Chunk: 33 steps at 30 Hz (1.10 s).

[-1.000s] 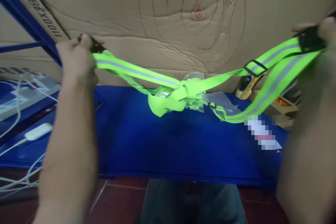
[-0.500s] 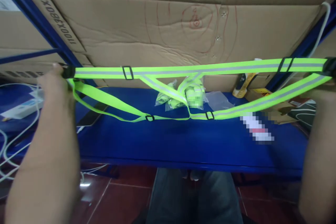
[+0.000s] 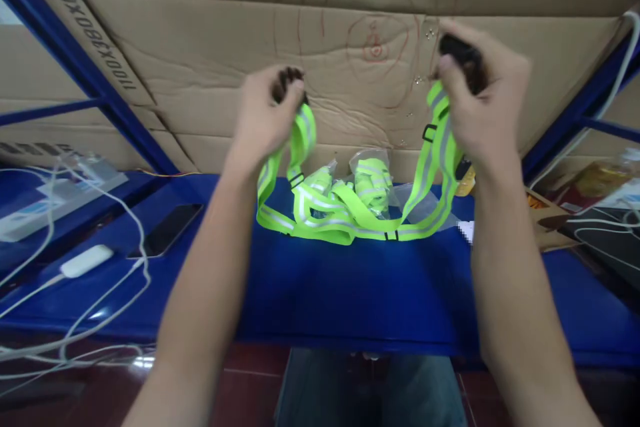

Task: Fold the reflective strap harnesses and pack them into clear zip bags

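Observation:
A neon-yellow reflective harness with grey stripes and black slider buckles hangs slack between my hands, above the blue shelf. My left hand is closed round black buckle parts at one end of it. Higher and to the right, my right hand grips the black buckle end on the other side. The straps sag in a loose loop and fold over one another in the middle. Behind them, clear plastic bags with more neon strap lie on the shelf, partly hidden.
The blue metal shelf has a cardboard back wall with red drawn lines. At left lie a phone, a white power strip, a white plug-like device and tangled cables. An open cardboard box stands at right.
Both hands have come inward and up from the far sides. The harness, stretched nearly straight before, now droops in a loop between them.

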Motion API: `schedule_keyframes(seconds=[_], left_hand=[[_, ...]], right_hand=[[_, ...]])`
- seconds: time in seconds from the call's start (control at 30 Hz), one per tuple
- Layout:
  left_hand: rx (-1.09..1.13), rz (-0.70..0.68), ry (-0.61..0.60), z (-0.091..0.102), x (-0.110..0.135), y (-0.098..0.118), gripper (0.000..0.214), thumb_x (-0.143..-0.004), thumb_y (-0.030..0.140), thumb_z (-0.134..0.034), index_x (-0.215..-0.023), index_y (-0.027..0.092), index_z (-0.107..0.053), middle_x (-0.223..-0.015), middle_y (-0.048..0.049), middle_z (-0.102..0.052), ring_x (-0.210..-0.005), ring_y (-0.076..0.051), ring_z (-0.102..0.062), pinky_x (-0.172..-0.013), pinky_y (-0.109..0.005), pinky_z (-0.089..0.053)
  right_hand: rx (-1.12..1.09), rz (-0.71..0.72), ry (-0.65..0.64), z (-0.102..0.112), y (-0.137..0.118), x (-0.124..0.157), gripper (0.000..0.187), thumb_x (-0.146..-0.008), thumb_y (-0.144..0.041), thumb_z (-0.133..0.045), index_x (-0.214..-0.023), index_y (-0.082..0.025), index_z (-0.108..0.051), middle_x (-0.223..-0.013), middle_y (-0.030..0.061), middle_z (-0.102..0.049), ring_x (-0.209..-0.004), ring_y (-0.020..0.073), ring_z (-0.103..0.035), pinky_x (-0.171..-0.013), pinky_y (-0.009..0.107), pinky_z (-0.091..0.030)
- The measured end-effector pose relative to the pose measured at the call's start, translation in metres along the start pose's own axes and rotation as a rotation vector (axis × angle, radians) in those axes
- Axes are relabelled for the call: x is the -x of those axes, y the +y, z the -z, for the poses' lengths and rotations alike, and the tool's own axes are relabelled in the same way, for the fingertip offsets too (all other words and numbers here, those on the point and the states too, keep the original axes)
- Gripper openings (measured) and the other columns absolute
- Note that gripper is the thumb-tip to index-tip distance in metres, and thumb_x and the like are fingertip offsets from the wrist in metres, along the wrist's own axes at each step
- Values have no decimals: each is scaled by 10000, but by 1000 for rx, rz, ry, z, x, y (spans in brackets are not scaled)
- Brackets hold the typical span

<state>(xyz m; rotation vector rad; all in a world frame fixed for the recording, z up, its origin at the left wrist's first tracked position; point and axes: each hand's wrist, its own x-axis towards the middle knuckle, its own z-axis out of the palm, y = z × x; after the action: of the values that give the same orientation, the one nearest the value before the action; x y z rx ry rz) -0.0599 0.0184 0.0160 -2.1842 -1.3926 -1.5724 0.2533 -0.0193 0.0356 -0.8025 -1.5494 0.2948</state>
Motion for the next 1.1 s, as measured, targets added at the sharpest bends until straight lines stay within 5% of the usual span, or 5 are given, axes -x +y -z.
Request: schedule_keyframes(seconds=[0.1, 0.27, 0.47, 0.83, 1.1], left_hand=[[-45, -72, -105, -34, 3, 26, 580, -1109, 727, -502, -1328, 242, -731, -1156, -96, -759, -1198, -329, -674, -1081, -507, -524], [-63, -192, -209, -59, 12, 37, 416, -1144, 542, -487, -1367, 281, -724, -1322, -163, -736, -1391, -392, -636, -1191, -542, -496], [-100, -283, -330, -57, 23, 55, 423, -1125, 315, -472, -1469, 234, -704, -1298, -145, -769, -1293, -350, -712, -1176, -494, -523], [-166, -214, -246, -69, 29, 52, 374, -1042, 337, -649, -1407, 259, -676, -1330, -163, -703, -1373, -455, -632, -1184, -603, -502], [-299, -154, -142, -79, 34, 45, 378, -1044, 332, -641, -1412, 244, -656, -1137, -167, -774, -1193, -427, -732, -1029, -555, -588]], right_hand=[[373, 236, -113, -19, 14, 6, 304, -1058, -266, -683, -1325, -256, -828, -1289, 128, -777, -1236, 318, -707, -1177, 479, -480], [876, 209, -315, -34, 42, 9, 345, -983, -127, -611, -1285, -134, -777, -1245, 211, -688, -1195, 414, -682, -1077, 570, -523], [765, 157, -405, -41, 40, 13, 236, -1050, -248, -580, -1217, -198, -741, -1186, 175, -744, -1176, 394, -685, -1101, 589, -501], [811, 245, -372, -50, 45, 19, 285, -1067, -325, -576, -1286, -210, -717, -1295, 208, -675, -1309, 461, -587, -1126, 681, -446], [845, 270, -350, -62, 44, 24, 316, -1045, -264, -590, -1331, -185, -697, -1335, 236, -661, -1341, 484, -569, -1106, 703, -451]])
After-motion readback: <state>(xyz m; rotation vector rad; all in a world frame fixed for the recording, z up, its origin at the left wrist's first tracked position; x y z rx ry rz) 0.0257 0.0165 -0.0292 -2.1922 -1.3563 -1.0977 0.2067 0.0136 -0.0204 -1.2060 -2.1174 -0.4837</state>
